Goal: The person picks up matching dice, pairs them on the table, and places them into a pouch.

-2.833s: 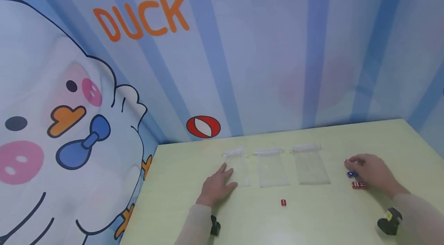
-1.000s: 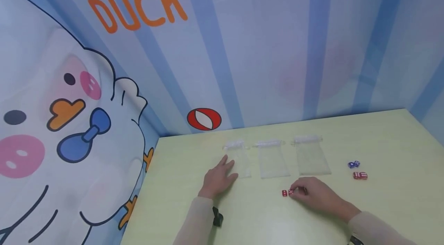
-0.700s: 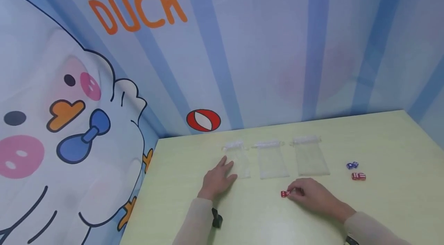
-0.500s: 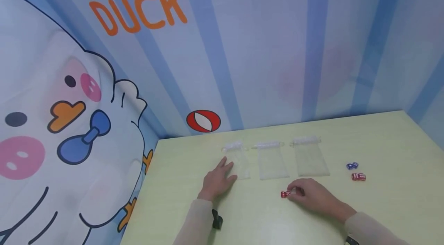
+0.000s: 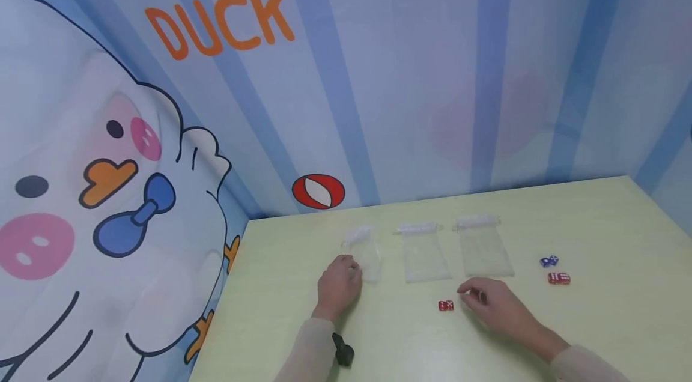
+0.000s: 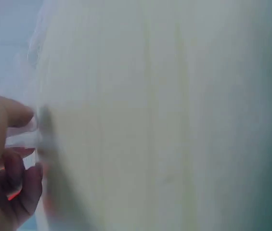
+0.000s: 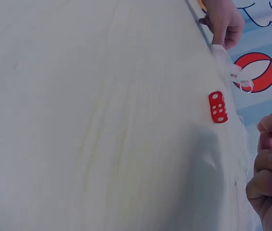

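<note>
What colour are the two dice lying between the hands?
The two dice are red with white pips, clearest in the right wrist view.

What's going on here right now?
A person's left hand pinches the left bag on the table; the middle bag and right bag lie flat beside it. The right hand, holding nothing, hovers near two red dice. Blue dice and more red dice sit farther right.

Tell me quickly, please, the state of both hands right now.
Left hand: closed, pinching the leftmost mesh bag.
Right hand: closed with a loose curl, holding nothing visible.
</note>
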Demonstrator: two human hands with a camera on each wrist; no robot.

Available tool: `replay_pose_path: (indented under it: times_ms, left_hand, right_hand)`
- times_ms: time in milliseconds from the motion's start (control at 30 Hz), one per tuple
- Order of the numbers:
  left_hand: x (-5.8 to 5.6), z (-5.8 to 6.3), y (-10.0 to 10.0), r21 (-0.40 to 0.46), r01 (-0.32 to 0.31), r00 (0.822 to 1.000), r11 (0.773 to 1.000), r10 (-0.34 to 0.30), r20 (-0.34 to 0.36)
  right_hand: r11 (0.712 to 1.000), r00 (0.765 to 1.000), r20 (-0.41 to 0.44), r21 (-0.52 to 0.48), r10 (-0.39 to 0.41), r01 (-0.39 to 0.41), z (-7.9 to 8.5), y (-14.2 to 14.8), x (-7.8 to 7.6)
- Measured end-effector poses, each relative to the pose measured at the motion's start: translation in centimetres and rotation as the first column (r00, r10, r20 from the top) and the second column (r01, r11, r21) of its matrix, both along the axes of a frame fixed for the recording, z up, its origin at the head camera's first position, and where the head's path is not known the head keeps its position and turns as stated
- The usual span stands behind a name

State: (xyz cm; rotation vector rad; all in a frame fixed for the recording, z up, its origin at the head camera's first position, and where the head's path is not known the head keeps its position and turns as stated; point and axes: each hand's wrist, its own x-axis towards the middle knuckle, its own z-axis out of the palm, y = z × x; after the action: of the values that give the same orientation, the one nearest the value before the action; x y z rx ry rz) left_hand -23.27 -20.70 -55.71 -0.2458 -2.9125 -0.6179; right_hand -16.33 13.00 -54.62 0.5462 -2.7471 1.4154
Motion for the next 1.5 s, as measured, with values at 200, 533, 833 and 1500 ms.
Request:
replay_pose_path:
  times_ms: [200,533,833,1500]
  left_hand:
    - [0.8,1.2,0.8,-0.007,-0.015,0.993,1.000,0.014,-0.121]
    - [4.2,3.6,4.3,-0.050,0.131,0.897,0.990,-0.139,-0.419]
    - [6.5,4.2,7.3,-0.074,0.340,0.711,0.938,-0.307,-0.633]
    - [8.1,5.5,7.9,0.200,0.432,0.757,0.879,-0.234,-0.610]
  right_hand:
    - [0.996,0.999,0.024,-0.085,0.026,-0.024,1.0,-1.0,0.1]
    - [0.972,0.991,0.128,-0.233,0.035,-0.004,3.4,-3.5,-0.6]
    - [0.957,0.967,0.251,-0.267,-0.043,0.112,5.2,-4.3,-0.7]
    - [0.923,0.979,0.152,-0.378,0.139,-0.072,5.8,-2.7,0.8]
